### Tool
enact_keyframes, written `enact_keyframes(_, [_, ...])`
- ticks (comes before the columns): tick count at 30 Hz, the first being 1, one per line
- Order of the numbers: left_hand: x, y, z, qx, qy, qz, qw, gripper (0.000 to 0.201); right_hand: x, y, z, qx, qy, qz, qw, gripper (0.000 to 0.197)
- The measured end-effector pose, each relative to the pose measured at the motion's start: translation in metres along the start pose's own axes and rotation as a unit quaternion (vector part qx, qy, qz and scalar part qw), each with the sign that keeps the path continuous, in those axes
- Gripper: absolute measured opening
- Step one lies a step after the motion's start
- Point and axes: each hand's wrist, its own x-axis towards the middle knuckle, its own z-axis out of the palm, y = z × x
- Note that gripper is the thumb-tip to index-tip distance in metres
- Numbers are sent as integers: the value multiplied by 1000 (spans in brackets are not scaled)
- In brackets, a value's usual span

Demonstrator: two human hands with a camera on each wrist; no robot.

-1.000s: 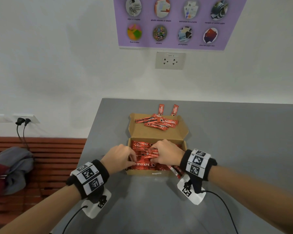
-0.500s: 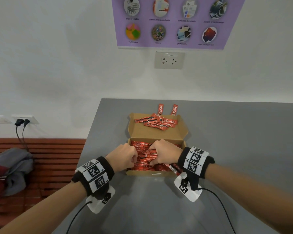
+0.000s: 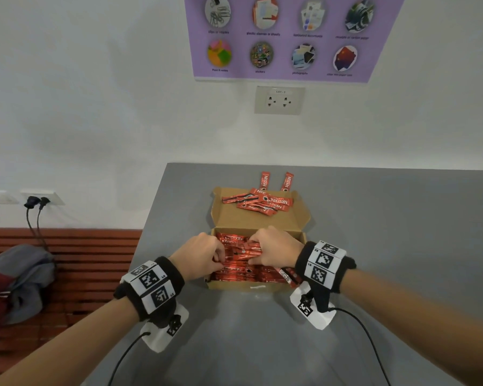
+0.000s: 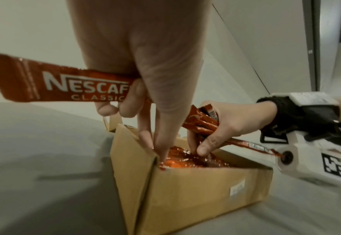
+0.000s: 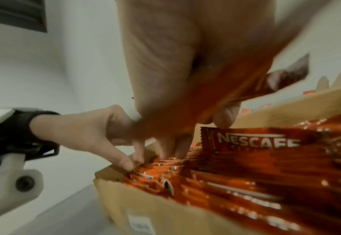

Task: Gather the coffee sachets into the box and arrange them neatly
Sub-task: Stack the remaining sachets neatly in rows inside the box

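White wall rises behind a grey desk (image 3: pixel 374 246) and carries a purple poster (image 3: pixel 287 37) showing eight round pictures above one double wall socket (image 3: pixel 279 100). Near the desk's left edge sits one open cardboard box (image 3: pixel 243 285), packed with red coffee sachets (image 3: pixel 234 274) too many and too overlapped to count. Its lid flap (image 3: pixel 262 221) lies open towards the wall with a loose pile of sachets (image 3: pixel 258 203) on it, and two more sachets (image 3: pixel 265 181) lie on the desk just beyond the flap. Two hands work inside the box. The left hand (image 3: pixel 200 256) curls its fingers round a single sachet (image 4: pixel 65 84) while its fingertips dip into the packed row. The right hand (image 3: pixel 273 247) grips a bundle of several sachets (image 4: pixel 203 125), number unclear. Left of the desk, a red slatted bench (image 3: pixel 76 260) holds grey and red clothing (image 3: pixel 17 282).
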Motion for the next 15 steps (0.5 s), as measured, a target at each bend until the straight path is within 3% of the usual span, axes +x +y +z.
enact_keyframes(7, [3, 1, 4, 30, -8, 6, 999, 14, 4, -4, 9, -84, -15, -27, 996, 35])
enact_keyframes(10, [1, -1, 1, 18, 16, -4, 1000, 15, 3, -5, 4, -69, 9, -28, 997, 24])
enact_keyframes(13, [0, -3, -11, -95, 166, -43, 981, 17, 0, 0, -14, 59, 120, 6, 991, 19])
enact_keyframes(15, [3, -2, -20, -217, 281, -40, 934, 23, -1, 4, -25, 170, 233, 13, 958, 20])
